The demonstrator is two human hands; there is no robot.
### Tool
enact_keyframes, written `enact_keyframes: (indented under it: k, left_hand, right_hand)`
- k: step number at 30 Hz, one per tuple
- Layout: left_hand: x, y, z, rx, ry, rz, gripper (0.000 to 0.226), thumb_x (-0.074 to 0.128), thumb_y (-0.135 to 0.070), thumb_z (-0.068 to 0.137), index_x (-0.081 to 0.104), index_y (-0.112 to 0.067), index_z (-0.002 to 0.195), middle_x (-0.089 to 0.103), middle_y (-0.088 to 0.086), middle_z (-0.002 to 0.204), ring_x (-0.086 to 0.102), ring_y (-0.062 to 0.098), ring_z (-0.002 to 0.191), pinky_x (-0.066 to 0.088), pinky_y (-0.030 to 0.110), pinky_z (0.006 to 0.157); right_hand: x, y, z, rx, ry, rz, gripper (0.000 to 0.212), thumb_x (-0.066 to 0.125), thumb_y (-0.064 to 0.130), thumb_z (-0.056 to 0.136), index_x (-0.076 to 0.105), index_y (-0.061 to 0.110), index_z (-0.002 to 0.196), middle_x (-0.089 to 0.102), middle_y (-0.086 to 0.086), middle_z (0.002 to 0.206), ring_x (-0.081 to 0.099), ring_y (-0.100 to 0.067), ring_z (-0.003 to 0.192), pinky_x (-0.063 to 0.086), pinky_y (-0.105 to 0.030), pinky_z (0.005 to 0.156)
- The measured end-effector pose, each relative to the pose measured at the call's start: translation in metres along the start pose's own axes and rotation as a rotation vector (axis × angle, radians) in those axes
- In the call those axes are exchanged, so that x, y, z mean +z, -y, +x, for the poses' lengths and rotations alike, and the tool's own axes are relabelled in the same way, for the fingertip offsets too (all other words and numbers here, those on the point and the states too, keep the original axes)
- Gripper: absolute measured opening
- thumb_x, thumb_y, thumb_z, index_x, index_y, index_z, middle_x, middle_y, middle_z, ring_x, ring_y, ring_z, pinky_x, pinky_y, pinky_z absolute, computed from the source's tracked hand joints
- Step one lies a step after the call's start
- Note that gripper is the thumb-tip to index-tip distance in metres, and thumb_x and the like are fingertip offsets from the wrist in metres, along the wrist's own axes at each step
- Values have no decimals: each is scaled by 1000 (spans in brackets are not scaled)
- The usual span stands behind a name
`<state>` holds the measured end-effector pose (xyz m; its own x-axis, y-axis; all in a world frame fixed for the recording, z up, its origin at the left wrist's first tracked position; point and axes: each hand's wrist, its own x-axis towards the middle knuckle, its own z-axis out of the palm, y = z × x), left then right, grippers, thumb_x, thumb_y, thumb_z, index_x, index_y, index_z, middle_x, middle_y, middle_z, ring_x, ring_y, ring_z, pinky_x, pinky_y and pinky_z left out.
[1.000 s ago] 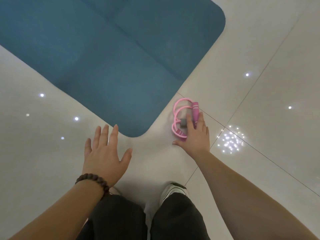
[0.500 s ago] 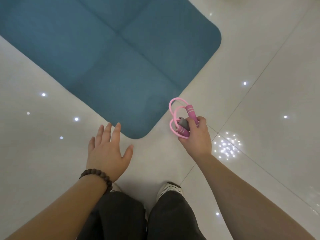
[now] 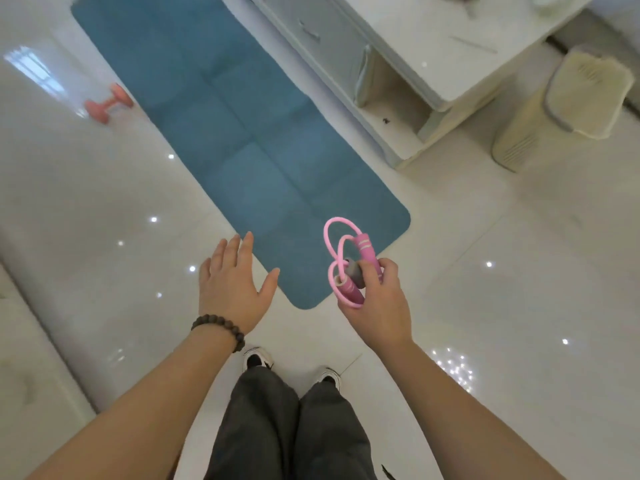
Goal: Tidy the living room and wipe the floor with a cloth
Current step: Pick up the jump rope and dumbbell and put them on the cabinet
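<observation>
My right hand (image 3: 375, 304) grips a pink skipping rope (image 3: 349, 265), coiled with its two pink handles and a grey piece, lifted off the glossy white tile floor (image 3: 502, 306). The rope's loops stick up above my fingers. My left hand (image 3: 232, 285) hovers beside it with fingers spread and holds nothing; a dark bead bracelet is on that wrist. A blue exercise mat (image 3: 249, 133) lies on the floor ahead, its near corner between my hands. No cloth is in view.
A pink dumbbell (image 3: 107, 102) lies on the floor left of the mat. A white low table with open shelves (image 3: 391, 84) stands at the right of the mat, with a cream bin (image 3: 554, 109) beyond it. A pale sofa edge (image 3: 31, 358) runs along the left.
My right hand has closed round the pink rope and raised it from the floor. I have stood up, so the view has widened to show the table, bin and dumbbell.
</observation>
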<state>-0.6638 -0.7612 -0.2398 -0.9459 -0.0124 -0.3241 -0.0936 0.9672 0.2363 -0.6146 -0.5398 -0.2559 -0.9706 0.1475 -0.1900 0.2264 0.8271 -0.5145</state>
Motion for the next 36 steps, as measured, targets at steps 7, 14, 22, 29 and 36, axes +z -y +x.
enact_keyframes:
  k: [7, 14, 22, 29, 36]
  left_hand:
    - [-127, 11, -61, -140, -157, -77, 72, 36, -55, 94, 14, -20, 153, 18, 6, 159, 9, 25, 147, 13, 47, 118]
    - [-181, 55, -90, -274, -245, -117, 72, 36, -55, 94, 10, -23, 153, 14, 4, 160, 5, 24, 148, 10, 48, 118]
    - [-230, 143, -68, -394, -308, -153, 73, 35, -57, 95, 6, -24, 153, 10, 3, 161, 4, 25, 148, 9, 50, 119]
    - [-288, 264, 7, -410, -330, -139, 73, 35, -56, 94, 8, -24, 153, 13, 3, 160, 5, 23, 148, 11, 49, 118]
    - [-357, 365, 87, -347, -310, -132, 73, 38, -55, 93, 10, -23, 153, 15, 4, 160, 7, 23, 147, 11, 48, 118]
  right_hand:
    - [-98, 106, -12, -175, -25, 15, 40, 73, 41, 72, 53, 23, 102, 41, 0, 114, 50, -19, 78, 44, -27, 61]
    - [-119, 191, 3, -312, -48, 10, 45, 70, 40, 74, 51, 28, 112, 35, 3, 115, 53, -21, 77, 39, -26, 59]
    - [-76, 305, 30, -419, -16, 61, 52, 68, 43, 76, 47, 28, 121, 39, 0, 114, 55, -24, 79, 49, -32, 62]
    - [-3, 435, 89, -428, -9, 74, 58, 70, 39, 76, 47, 23, 127, 41, -4, 115, 55, -26, 78, 50, -36, 62]
    - [46, 555, 148, -361, -43, 110, 58, 70, 37, 75, 43, 25, 126, 41, -3, 113, 55, -25, 78, 50, -35, 62]
